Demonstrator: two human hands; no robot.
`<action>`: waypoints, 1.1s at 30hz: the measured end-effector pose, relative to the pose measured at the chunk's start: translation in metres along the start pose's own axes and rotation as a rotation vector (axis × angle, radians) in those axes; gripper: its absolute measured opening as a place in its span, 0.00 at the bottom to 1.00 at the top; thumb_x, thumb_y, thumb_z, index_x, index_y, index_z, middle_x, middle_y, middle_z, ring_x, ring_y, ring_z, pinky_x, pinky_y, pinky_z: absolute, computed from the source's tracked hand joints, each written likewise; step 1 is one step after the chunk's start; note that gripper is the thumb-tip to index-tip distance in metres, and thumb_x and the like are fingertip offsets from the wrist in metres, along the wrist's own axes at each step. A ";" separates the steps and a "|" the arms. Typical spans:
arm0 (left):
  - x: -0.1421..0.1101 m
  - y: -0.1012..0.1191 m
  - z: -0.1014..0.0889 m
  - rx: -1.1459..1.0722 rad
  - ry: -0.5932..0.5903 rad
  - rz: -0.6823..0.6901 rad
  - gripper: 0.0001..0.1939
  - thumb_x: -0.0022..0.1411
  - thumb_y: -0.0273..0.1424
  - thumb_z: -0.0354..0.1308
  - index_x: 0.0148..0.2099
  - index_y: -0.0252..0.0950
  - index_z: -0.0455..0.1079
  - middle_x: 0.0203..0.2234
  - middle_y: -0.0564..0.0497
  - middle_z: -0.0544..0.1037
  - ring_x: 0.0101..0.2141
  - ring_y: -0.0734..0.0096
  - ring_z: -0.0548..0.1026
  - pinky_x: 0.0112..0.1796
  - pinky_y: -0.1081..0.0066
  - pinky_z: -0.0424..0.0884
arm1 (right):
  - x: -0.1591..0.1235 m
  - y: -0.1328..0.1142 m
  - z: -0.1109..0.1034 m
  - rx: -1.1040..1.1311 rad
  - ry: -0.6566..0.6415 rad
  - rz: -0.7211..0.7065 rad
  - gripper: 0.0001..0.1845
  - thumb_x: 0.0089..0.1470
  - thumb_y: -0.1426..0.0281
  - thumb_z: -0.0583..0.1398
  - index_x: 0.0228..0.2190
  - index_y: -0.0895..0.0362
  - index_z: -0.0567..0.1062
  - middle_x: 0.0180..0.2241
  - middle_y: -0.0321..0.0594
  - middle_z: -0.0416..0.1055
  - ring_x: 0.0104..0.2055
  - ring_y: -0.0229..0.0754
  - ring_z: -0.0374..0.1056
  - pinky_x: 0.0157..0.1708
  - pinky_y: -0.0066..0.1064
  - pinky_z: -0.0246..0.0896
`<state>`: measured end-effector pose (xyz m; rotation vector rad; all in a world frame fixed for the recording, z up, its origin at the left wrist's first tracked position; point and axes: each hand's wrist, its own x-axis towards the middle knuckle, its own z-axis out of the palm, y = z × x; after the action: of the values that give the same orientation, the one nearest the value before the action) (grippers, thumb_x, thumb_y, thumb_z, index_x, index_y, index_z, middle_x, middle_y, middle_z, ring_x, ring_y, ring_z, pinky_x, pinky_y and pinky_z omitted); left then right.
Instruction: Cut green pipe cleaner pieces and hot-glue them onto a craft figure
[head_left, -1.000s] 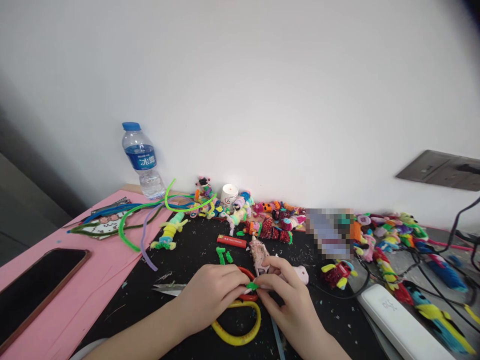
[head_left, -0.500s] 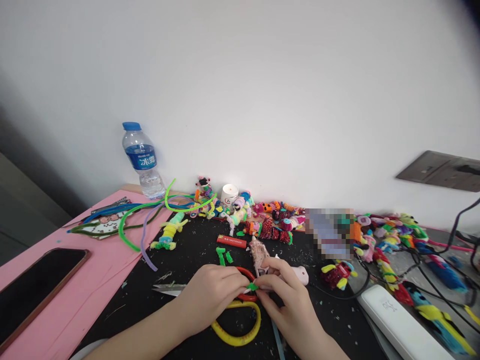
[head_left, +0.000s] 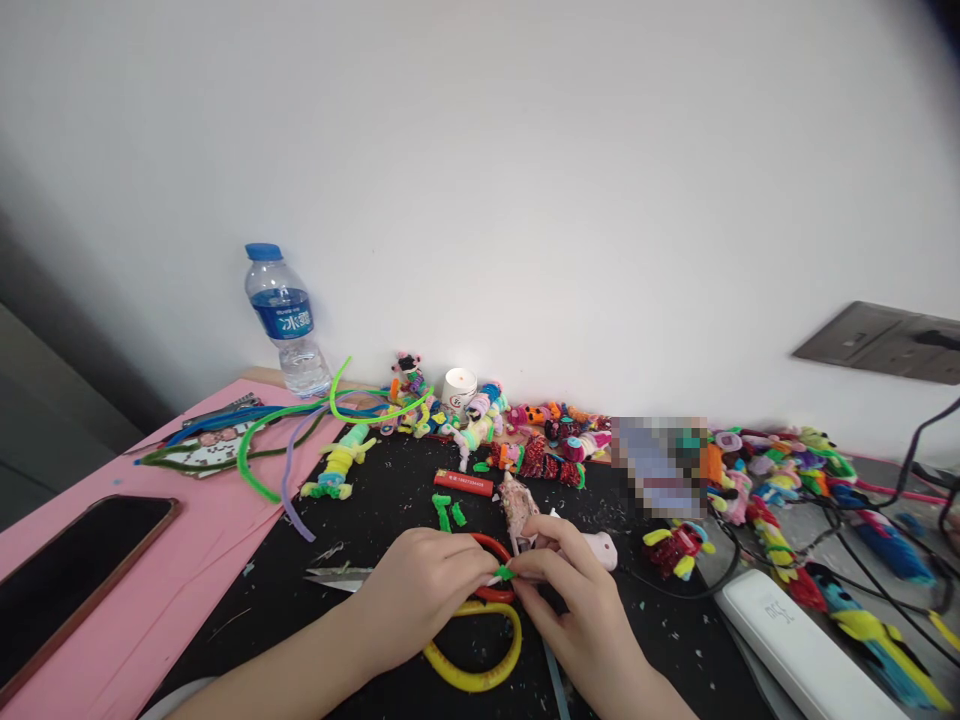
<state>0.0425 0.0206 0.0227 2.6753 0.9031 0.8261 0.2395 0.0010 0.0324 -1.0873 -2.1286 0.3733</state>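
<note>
Fingertips meeting over the black work surface, my left hand [head_left: 435, 590] and my right hand [head_left: 581, 590] both pinch a small green piece of pipe cleaner [head_left: 505, 573]. Beneath them lie scissors with a yellow handle loop [head_left: 474, 690] and a red one; the blades poke out left of my left hand. Behind my right hand is a pale pink hot glue gun [head_left: 602, 549], partly covered by the fingers, with a crusted lump [head_left: 516, 507] near its front. Several short green pipe cleaner pieces [head_left: 441, 511] rest just beyond, by a red lighter [head_left: 463, 483].
Pipe cleaner figures [head_left: 536, 460] line the wall. Long pipe cleaners [head_left: 259, 480] and a phone [head_left: 90, 580] lie left, near a water bottle [head_left: 281, 310]. At right are a white power bank [head_left: 802, 640], black cables [head_left: 847, 540] and more figures.
</note>
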 end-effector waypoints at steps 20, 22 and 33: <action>0.003 0.000 -0.004 -0.054 -0.073 -0.036 0.11 0.66 0.28 0.44 0.43 0.35 0.68 0.32 0.51 0.76 0.32 0.72 0.74 0.34 0.75 0.67 | 0.000 -0.001 0.000 0.004 0.025 0.011 0.09 0.50 0.80 0.56 0.32 0.56 0.73 0.41 0.45 0.63 0.36 0.41 0.66 0.36 0.33 0.65; 0.003 0.001 -0.006 -0.034 -0.103 -0.014 0.12 0.66 0.28 0.44 0.44 0.35 0.68 0.32 0.50 0.77 0.33 0.71 0.74 0.35 0.74 0.68 | 0.000 -0.001 -0.001 0.001 0.022 0.014 0.09 0.50 0.80 0.56 0.31 0.56 0.73 0.41 0.45 0.64 0.36 0.41 0.66 0.36 0.33 0.65; 0.005 0.002 -0.009 0.020 -0.056 0.046 0.14 0.67 0.28 0.41 0.42 0.33 0.69 0.29 0.48 0.77 0.31 0.71 0.75 0.34 0.74 0.70 | 0.000 0.000 0.000 0.005 0.013 0.024 0.09 0.50 0.80 0.56 0.31 0.56 0.73 0.41 0.46 0.63 0.39 0.43 0.66 0.39 0.36 0.65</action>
<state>0.0416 0.0216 0.0332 2.7317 0.8448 0.7513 0.2394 0.0008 0.0327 -1.1108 -2.1036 0.3821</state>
